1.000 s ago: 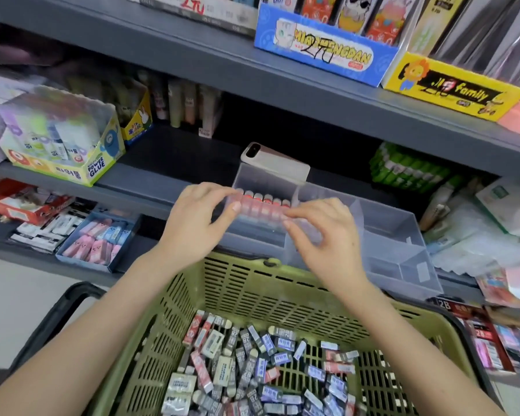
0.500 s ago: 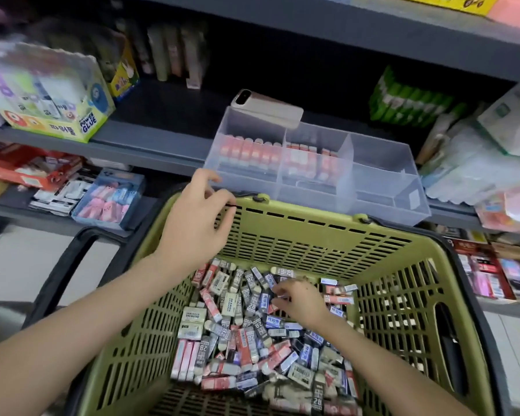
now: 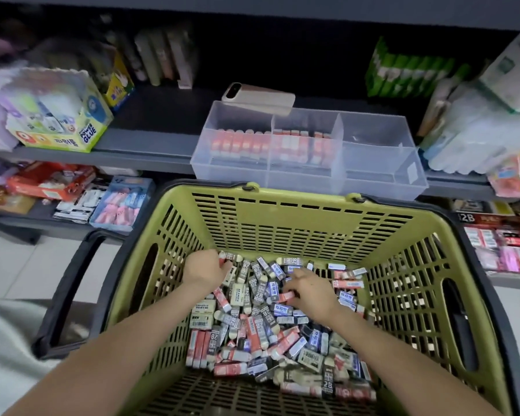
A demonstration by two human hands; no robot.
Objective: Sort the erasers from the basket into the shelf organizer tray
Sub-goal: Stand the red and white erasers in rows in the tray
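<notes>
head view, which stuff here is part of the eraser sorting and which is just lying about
Job: basket, erasers, organizer tray, left hand, right hand.
Lying about: phone, glue box, green packs.

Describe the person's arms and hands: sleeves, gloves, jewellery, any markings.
The left forearm and right forearm are bare down to the picture's bottom edge; no sleeve shows. The left hand and right hand are bare too: no gloves, and no watch, bracelet or markings visible. The fingers are partly hidden, so a small ring cannot be ruled out.
</notes>
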